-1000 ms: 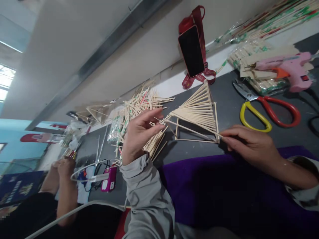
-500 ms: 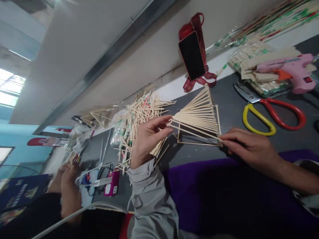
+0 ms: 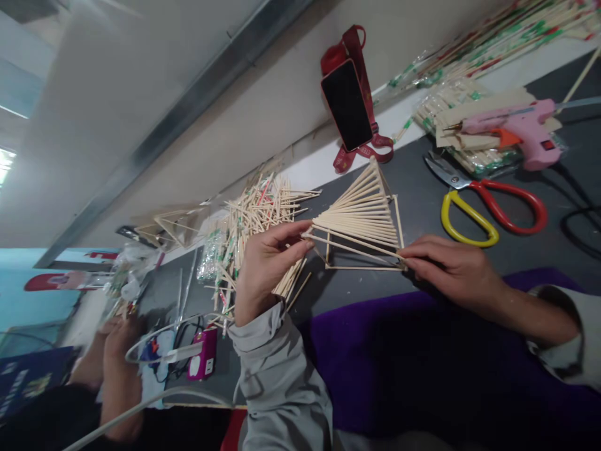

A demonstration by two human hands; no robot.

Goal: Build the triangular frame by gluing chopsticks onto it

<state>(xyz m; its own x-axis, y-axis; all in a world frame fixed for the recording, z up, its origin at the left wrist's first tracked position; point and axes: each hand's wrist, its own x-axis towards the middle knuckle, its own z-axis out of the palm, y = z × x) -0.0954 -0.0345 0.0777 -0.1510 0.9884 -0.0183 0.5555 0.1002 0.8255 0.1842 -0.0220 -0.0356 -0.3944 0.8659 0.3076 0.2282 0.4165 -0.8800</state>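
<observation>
A model of thin wooden sticks [image 3: 359,219] stands on the dark table in front of me, its sticks fanned out side by side over a frame. My left hand [image 3: 270,260] pinches the left corner, where the stick ends meet. At the near right corner, my right hand [image 3: 444,269] is closed with thumb and fingertips on the end of the lowest wooden stick [image 3: 350,245]. This stick spans between my two hands, slightly apart from the row above it. My fingertips hide both of its ends.
Loose sticks [image 3: 258,210] lie in a heap behind my left hand. Scissors [image 3: 474,194] with red and yellow handles and a pink glue gun [image 3: 530,128] lie to the right. A phone [image 3: 347,106] leans at the back. Another person's hands [image 3: 115,338] are at far left.
The view has shifted slightly, so everything appears farther left. Both hands keep their hold on the stick model, with little change in their pose.
</observation>
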